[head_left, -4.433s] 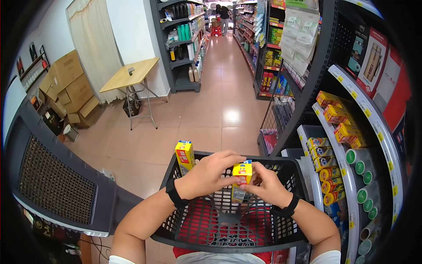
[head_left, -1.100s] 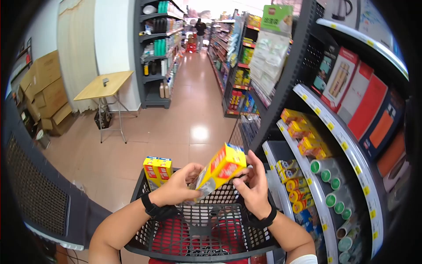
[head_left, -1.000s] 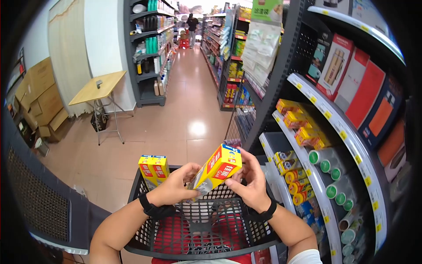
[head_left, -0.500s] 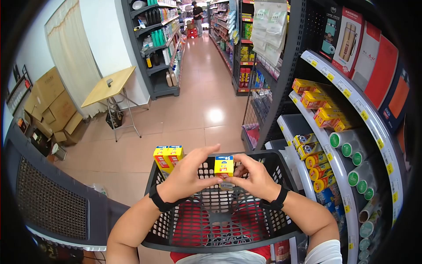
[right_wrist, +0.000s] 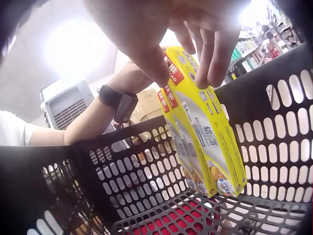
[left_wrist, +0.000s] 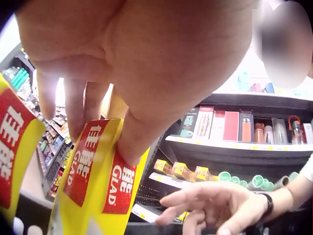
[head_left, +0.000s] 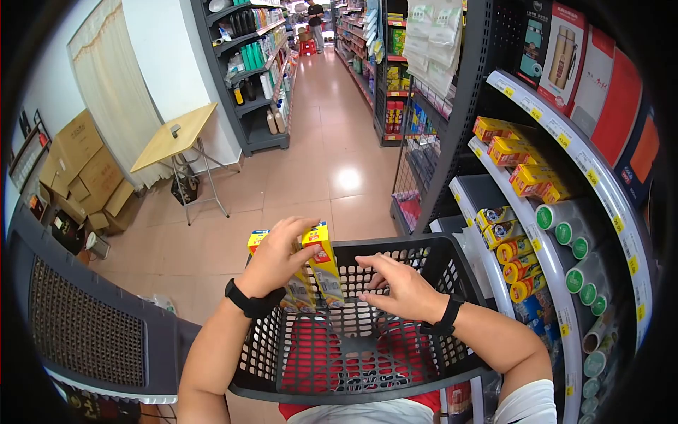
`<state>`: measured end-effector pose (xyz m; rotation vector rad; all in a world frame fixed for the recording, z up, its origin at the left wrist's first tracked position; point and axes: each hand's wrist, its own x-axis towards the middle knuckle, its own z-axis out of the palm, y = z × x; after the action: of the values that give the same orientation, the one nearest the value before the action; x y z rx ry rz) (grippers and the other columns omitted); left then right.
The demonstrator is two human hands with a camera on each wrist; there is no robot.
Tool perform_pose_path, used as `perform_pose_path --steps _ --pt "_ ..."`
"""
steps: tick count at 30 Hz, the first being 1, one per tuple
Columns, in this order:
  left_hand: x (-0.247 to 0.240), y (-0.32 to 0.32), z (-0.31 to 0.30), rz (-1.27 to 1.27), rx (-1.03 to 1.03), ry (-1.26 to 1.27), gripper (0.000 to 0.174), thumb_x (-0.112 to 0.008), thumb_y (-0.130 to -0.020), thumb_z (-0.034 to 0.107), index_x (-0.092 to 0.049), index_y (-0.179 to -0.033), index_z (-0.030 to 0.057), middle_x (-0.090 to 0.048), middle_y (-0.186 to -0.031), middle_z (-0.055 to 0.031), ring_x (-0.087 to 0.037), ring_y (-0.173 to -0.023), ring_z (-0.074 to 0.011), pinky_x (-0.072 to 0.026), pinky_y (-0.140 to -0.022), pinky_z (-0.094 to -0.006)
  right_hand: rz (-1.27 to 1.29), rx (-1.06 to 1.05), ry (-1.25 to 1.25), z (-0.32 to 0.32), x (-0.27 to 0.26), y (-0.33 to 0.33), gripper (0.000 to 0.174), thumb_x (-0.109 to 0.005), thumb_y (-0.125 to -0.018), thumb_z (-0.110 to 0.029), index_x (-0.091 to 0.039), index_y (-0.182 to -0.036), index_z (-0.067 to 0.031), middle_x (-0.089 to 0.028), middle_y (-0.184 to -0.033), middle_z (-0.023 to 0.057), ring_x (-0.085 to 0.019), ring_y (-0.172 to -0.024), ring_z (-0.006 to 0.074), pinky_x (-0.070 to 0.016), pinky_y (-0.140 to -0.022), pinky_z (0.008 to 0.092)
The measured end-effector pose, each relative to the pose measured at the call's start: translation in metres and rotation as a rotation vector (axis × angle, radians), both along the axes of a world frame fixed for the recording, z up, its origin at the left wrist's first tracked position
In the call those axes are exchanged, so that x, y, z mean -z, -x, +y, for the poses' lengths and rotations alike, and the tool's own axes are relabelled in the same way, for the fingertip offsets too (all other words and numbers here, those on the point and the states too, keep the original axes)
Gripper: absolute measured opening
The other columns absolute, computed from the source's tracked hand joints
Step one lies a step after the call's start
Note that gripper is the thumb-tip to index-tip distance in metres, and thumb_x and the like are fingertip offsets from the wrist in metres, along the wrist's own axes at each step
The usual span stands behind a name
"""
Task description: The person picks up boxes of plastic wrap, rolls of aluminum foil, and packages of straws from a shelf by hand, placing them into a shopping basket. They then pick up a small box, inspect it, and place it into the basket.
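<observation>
My left hand [head_left: 281, 256] pinches the top of a yellow aluminium foil box [head_left: 323, 265] between thumb and fingers. The box stands upright at the far left part of the black shopping basket [head_left: 374, 385]. Beside it, partly hidden behind that hand, are more of these boxes, one yellow foil box [head_left: 258, 239] showing its top at the corner. The right wrist view shows printing on the gripped foil box [right_wrist: 215, 132], its lower end close to the basket floor. My right hand [head_left: 406, 288] hovers over the basket to the right, fingers loosely bent, holding nothing.
Curved shelves [head_left: 558, 226] with yellow cartons [head_left: 505, 150] and green-capped rolls [head_left: 563, 233] stand close on the right. A grey louvred appliance [head_left: 88, 318] is at the left. Ahead are a folding table [head_left: 176, 138] and an aisle with a person [head_left: 315, 22] far off.
The foil box, earlier turned and held between both hands, has moved left and stands beside the other boxes. My right hand has let go of it; the left still grips its top.
</observation>
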<state>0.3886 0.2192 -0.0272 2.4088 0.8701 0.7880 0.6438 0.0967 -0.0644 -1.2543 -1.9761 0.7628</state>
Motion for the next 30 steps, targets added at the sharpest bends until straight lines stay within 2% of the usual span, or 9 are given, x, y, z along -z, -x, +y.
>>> perform_pose_path --steps 9,11,15,18,22,24,26,28,30 --pt "0.006 0.012 0.011 0.053 -0.060 -0.117 0.039 -0.072 -0.090 0.013 -0.065 -0.127 0.0037 -0.065 -0.119 -0.0143 -0.056 -0.117 -0.0332 -0.0475 -0.100 -0.0408 -0.034 -0.027 -0.024 0.000 0.004 -0.002 0.059 -0.076 -0.086 -0.014 -0.051 -0.136 0.0044 -0.063 -0.113 0.0183 -0.071 -0.086 0.0248 -0.0577 -0.079 0.0374" --pt "0.014 0.017 0.017 0.197 -0.008 -0.084 0.042 -0.071 -0.090 0.010 -0.063 -0.131 0.0042 -0.063 -0.122 -0.0144 -0.057 -0.115 -0.0327 -0.0460 -0.102 -0.0395 -0.037 -0.029 -0.033 0.000 0.006 -0.003 0.059 -0.076 -0.086 -0.014 -0.051 -0.136 0.0041 -0.063 -0.114 0.0184 -0.071 -0.087 0.0250 -0.0576 -0.079 0.0374" --pt "0.019 0.013 0.017 0.232 -0.039 -0.131 0.042 -0.071 -0.088 0.010 -0.064 -0.130 0.0042 -0.064 -0.120 -0.0143 -0.057 -0.114 -0.0325 -0.0450 -0.103 -0.0403 -0.045 -0.027 -0.002 -0.002 0.004 -0.004 0.058 -0.076 -0.086 -0.014 -0.051 -0.136 0.0032 -0.063 -0.116 0.0188 -0.072 -0.089 0.0254 -0.0576 -0.079 0.0372" --pt "0.019 0.013 0.016 0.250 -0.032 -0.193 0.042 -0.071 -0.088 0.011 -0.065 -0.128 0.0045 -0.064 -0.120 -0.0146 -0.057 -0.116 -0.0325 -0.0438 -0.104 -0.0448 -0.037 -0.029 0.025 -0.002 0.006 -0.005 0.059 -0.076 -0.087 -0.015 -0.051 -0.137 0.0026 -0.063 -0.117 0.0190 -0.072 -0.090 0.0260 -0.0578 -0.079 0.0372" --pt "0.020 0.013 0.015 0.234 -0.041 -0.217 0.044 -0.071 -0.087 0.011 -0.064 -0.129 0.0036 -0.064 -0.124 -0.0153 -0.056 -0.121 -0.0345 -0.0385 -0.112 -0.0523 -0.038 -0.044 0.022 -0.001 0.008 -0.006 0.060 -0.075 -0.087 -0.016 -0.050 -0.138 0.0019 -0.063 -0.119 0.0193 -0.072 -0.091 0.0289 -0.0576 -0.081 0.0395" --pt "0.017 0.000 0.010 0.172 0.009 -0.182 0.045 -0.072 -0.086 0.011 -0.063 -0.130 0.0034 -0.064 -0.126 -0.0156 -0.056 -0.125 -0.0352 -0.0358 -0.115 -0.0540 -0.056 0.003 0.013 -0.002 0.009 -0.006 0.058 -0.077 -0.086 -0.013 -0.053 -0.137 0.0006 -0.065 -0.121 0.0165 -0.073 -0.094 0.0245 -0.0595 -0.082 0.0348" --pt "-0.003 -0.007 -0.008 0.165 -0.089 -0.334 0.045 -0.072 -0.085 0.011 -0.063 -0.129 0.0022 -0.063 -0.132 -0.0164 -0.054 -0.131 -0.0363 -0.0320 -0.120 -0.0528 -0.114 0.063 -0.057 0.000 0.012 -0.009 0.058 -0.078 -0.085 -0.016 -0.054 -0.135 0.0011 -0.065 -0.119 0.0173 -0.072 -0.096 0.0271 -0.0584 -0.083 0.0372" --pt "-0.017 -0.016 -0.019 0.055 -0.057 -0.299 0.045 -0.073 -0.085 0.011 -0.063 -0.128 0.0019 -0.063 -0.131 -0.0176 -0.055 -0.130 -0.0365 -0.0335 -0.118 -0.0540 -0.152 0.186 -0.188 0.005 0.013 -0.015 0.053 -0.076 -0.086 -0.020 -0.056 -0.130 0.0012 -0.064 -0.117 0.0202 -0.069 -0.098 0.0331 -0.0559 -0.086 0.0421" --pt "-0.027 -0.019 -0.022 -0.045 -0.063 -0.283 0.046 -0.074 -0.084 0.010 -0.063 -0.127 0.0015 -0.064 -0.131 -0.0187 -0.056 -0.129 -0.0366 -0.0349 -0.117 -0.0553 -0.295 0.281 -0.177 0.012 -0.002 -0.030 0.052 -0.075 -0.086 -0.024 -0.057 -0.128 0.0009 -0.064 -0.119 0.0214 -0.067 -0.104 0.0350 -0.0549 -0.089 0.0430"
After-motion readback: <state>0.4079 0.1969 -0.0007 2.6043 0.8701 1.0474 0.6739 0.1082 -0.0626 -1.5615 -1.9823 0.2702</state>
